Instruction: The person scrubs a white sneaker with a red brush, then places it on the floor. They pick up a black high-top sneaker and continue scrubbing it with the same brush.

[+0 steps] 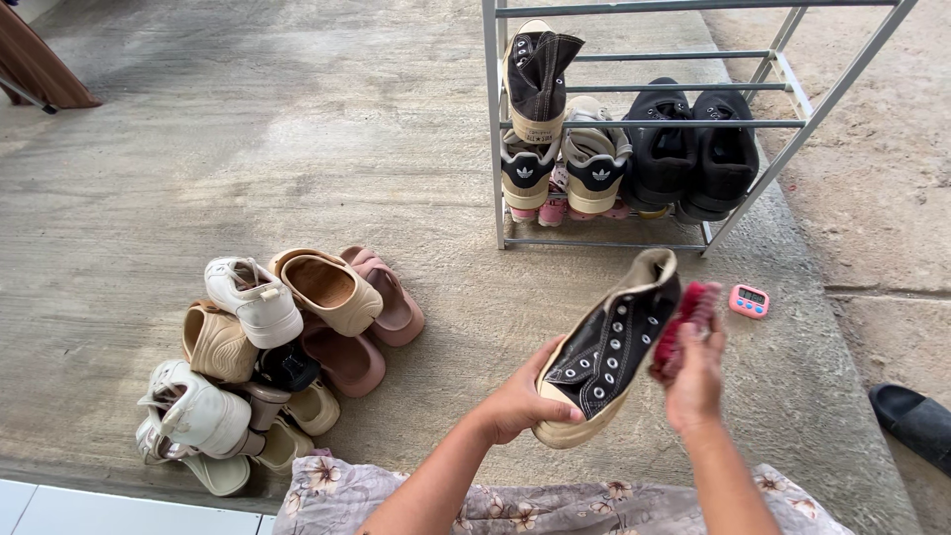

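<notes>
Sneaker: we see a black high-top sneaker with white eyelets and a cream sole, held in the air above the concrete floor, toe end low and near us, ankle opening up and away.
Left hand: our left hand is closed around the toe end, fingers wrapped under the sole and thumb on the black upper.
Right hand: our right hand is clasped around a red brush, its bristles touching the sneaker's right side near the ankle.
Rack: a grey metal rack stands on the floor beyond the hands. It carries 1 matching black high-top propped upright at its left end, 2 cream and black trainers below it, and 2 black shoes to their right. We make out small pink shoes on the lowest rail, partly hidden.
Timer: a small pink timer lies on the floor just right of the brush, in front of the rack.
Pile: a heap of shoes lies on the floor well to the left, with white trainers, beige clogs and pink slides stacked against each other.
Edge: 1 dark shoe shows at the right border.
Lap: floral cloth lies below our forearms.
</notes>
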